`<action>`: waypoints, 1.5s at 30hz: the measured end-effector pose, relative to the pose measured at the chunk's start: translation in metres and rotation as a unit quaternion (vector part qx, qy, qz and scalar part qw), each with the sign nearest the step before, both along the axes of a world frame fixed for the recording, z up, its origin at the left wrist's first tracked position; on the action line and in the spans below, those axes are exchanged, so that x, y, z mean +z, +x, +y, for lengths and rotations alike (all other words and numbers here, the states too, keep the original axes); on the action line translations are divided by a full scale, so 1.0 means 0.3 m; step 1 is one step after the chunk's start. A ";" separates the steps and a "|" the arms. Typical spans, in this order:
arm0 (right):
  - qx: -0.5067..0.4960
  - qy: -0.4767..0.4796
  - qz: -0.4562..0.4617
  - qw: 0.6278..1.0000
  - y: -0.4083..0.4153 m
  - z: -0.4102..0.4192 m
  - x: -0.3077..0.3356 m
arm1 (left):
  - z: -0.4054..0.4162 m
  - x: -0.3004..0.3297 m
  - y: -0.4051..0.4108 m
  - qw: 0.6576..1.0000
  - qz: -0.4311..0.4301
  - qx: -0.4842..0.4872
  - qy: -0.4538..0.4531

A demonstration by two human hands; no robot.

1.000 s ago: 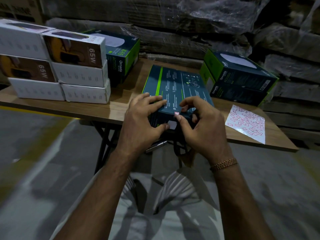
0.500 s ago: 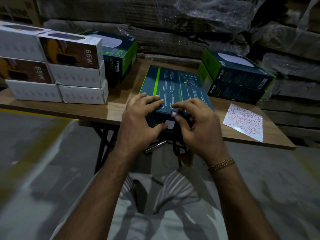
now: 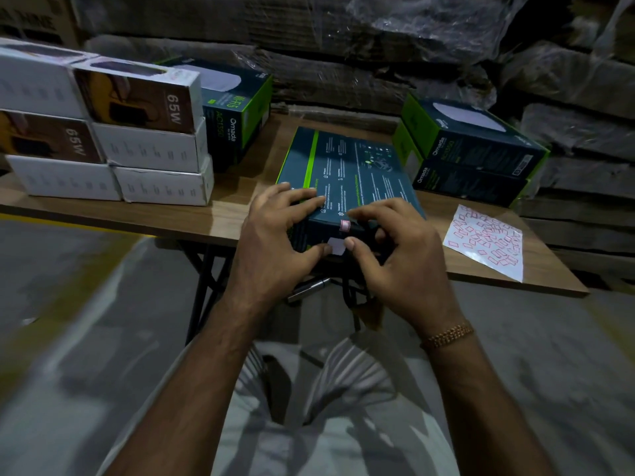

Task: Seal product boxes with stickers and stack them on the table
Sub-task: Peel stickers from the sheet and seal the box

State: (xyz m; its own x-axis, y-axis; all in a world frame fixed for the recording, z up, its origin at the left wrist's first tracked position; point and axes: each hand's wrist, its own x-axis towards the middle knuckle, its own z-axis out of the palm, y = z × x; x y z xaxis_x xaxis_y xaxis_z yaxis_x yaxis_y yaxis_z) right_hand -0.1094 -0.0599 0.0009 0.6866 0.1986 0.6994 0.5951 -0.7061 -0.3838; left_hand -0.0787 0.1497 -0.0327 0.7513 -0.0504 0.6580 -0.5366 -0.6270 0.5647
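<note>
step in hand, as i judge it: pressing a seal sticker over the near edge of the dark product box, which lies flat at the near edge of the tabletop, about the middle. my left hand grips the box's near left corner, fingers curled over the top face, thumb on the near side next to a pale label. the small pink sticker sits right on the top near edge, folding over. my right hand is curled at the near face too, fingertips by the sticker, thumb touching the pale label; whether a finger is pressing the sticker itself i cannot tell. to do it well: keep the left grip firm so the box doesn't slide off the edge, rub the sticker down on both faces so it bridges the flap seam, no wrinkles. around, left to right: stack of white 65w boxes at the far left of the tabletop, a green-and-dark box just behind them, two stacked boxes of the same kind toward the far right, and the sticker sheet near the right near corner, close for the next peel. nothing blocks the hands; likely stacking spot is the right pile, near the box.
</note>
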 end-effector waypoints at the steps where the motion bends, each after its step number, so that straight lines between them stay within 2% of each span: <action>1: 0.003 -0.002 -0.002 1.000 -0.003 0.000 -0.004 | 0.000 0.000 0.001 1.000 0.000 0.000 0.000; 8: -0.010 -0.055 0.007 0.998 0.015 0.002 0.002 | -0.001 0.007 -0.005 1.000 0.005 0.001 -0.001; 13: 0.012 -0.016 0.034 0.999 -0.007 -0.010 0.031 | 0.004 0.025 -0.018 1.000 0.027 -0.005 0.003; 15: 0.005 0.039 0.038 0.998 -0.024 -0.027 0.040 | 0.016 0.046 -0.028 0.998 0.049 -0.024 -0.041; 17: -0.042 0.074 0.011 0.996 -0.038 -0.048 0.036 | 0.019 0.076 -0.045 0.989 0.071 -0.029 -0.126; 20: -0.152 0.104 -0.024 0.983 -0.042 -0.087 0.014 | -0.015 0.109 -0.060 0.975 0.070 0.076 -0.196; 22: -0.228 0.100 0.017 0.968 -0.034 -0.112 -0.010 | -0.033 0.114 -0.048 0.961 0.098 0.138 -0.216; 24: -0.249 0.096 0.100 0.958 -0.032 -0.122 -0.030 | -0.035 0.114 -0.034 0.953 0.163 0.159 -0.199; 26: -0.197 0.117 0.167 0.959 -0.039 -0.110 -0.041 | -0.029 0.120 -0.031 0.950 0.225 0.147 -0.162; 28: -0.149 0.123 0.187 0.963 -0.049 -0.091 -0.051 | -0.025 0.125 -0.028 0.941 0.257 0.113 -0.189; 32: -0.193 0.024 0.167 0.967 -0.053 -0.049 -0.071 | -0.016 0.121 -0.017 0.912 0.269 0.068 -0.302; 37: -0.253 -0.095 0.050 0.962 -0.015 -0.020 -0.021 | -0.022 0.137 -0.020 0.882 0.239 0.014 -0.406; 41: -0.184 -0.233 0.026 0.955 0.027 0.003 0.022 | -0.048 0.203 -0.016 0.852 0.238 -0.022 -0.465; 43: -0.148 -0.222 0.007 0.964 0.050 0.010 0.030 | -0.068 0.237 -0.023 0.851 0.227 -0.043 -0.471; 45: -0.125 -0.184 -0.031 0.974 0.067 0.002 0.027 | -0.084 0.267 -0.041 0.865 0.189 -0.053 -0.463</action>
